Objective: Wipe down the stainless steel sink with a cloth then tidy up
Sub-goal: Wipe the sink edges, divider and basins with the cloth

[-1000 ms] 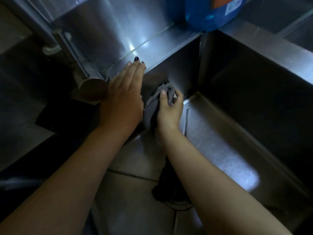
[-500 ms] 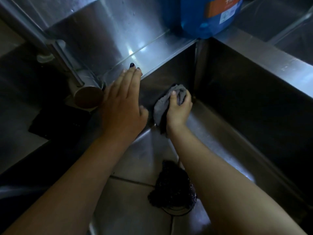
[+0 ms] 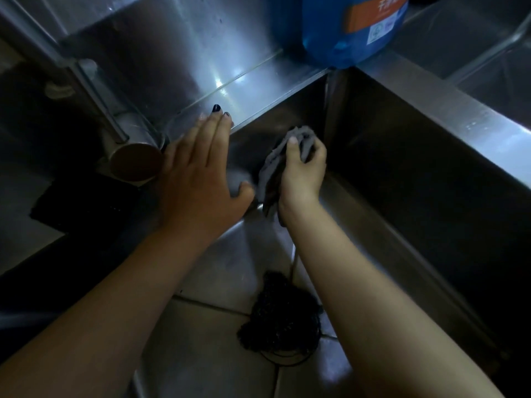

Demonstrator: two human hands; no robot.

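A deep stainless steel sink (image 3: 402, 156) fills the right and middle of the head view. My right hand (image 3: 301, 170) is down in its far left corner, shut on a bunched grey cloth (image 3: 271, 165) that is pressed against the back wall. My left hand (image 3: 201, 179) lies flat and open on the sink's back rim, fingers spread, holding nothing. A dark scouring pad (image 3: 283, 314) sits on the sink floor over the drain, partly hidden by my right forearm.
A blue detergent jug (image 3: 350, 27) with an orange label stands on the rim at the sink's back corner. The tap's base (image 3: 135, 162) stands just left of my left hand. A black mat (image 3: 83, 202) lies on the left counter. Another basin (image 3: 488, 53) shows at the top right.
My right hand has carried the cloth to the right along the back wall, toward the corner. My left hand has stayed on the rim.
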